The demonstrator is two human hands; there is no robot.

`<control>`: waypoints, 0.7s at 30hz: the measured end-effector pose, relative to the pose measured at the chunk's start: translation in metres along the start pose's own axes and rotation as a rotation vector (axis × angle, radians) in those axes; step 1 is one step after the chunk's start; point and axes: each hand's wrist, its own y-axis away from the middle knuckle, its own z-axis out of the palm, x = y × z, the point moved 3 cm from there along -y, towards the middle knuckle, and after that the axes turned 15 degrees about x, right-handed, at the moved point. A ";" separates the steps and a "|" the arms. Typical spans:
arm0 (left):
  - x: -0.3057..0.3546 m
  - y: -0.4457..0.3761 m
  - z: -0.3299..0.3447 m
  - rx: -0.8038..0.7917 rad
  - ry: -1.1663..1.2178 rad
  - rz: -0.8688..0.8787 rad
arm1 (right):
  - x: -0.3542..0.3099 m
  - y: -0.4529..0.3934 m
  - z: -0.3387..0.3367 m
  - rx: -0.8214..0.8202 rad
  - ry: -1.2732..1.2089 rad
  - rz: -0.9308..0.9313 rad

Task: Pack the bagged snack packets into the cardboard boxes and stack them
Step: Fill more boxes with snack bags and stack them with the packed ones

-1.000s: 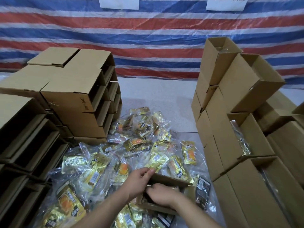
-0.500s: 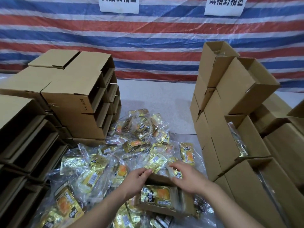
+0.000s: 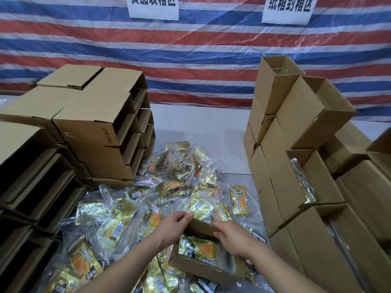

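Note:
An open cardboard box (image 3: pixel 203 266) sits in front of me on a heap of bagged gold snack packets (image 3: pixel 175 182). Inside it lies one bagged packet (image 3: pixel 197 248) with an orange picture. My left hand (image 3: pixel 172 228) grips the box's far left rim, fingers curled over the edge. My right hand (image 3: pixel 233 237) rests on the box's right side, its fingers bent over the far flap (image 3: pixel 201 228). More loose packets (image 3: pixel 82 259) lie to the left.
Empty open boxes (image 3: pixel 101 127) are stacked at the left, their openings facing right. Packed boxes (image 3: pixel 306 187) with bags inside are stacked at the right. A striped tarp (image 3: pixel 201 60) with two paper signs hangs behind. A bare table strip (image 3: pixel 203 132) lies between the stacks.
My right hand has come back from the packets beyond the box onto the box's right side. The left hand stays on the rim. The camera has tilted up a little.

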 end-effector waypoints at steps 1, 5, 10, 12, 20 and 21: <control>0.004 0.001 -0.003 0.031 0.055 -0.026 | -0.001 0.001 -0.003 0.013 -0.017 0.016; 0.030 0.009 -0.022 0.279 0.286 -0.075 | 0.000 0.003 -0.025 0.151 -0.073 0.110; 0.077 0.034 -0.006 0.265 0.402 -0.095 | 0.005 -0.006 -0.067 0.391 -0.114 0.249; 0.098 0.040 0.013 0.176 0.424 -0.075 | 0.002 -0.008 -0.086 0.470 -0.145 0.306; 0.195 0.028 0.025 0.184 0.127 0.073 | -0.016 0.024 -0.166 0.573 -0.081 0.313; 0.210 0.027 0.022 0.168 0.108 0.094 | -0.017 0.031 -0.181 0.577 -0.069 0.304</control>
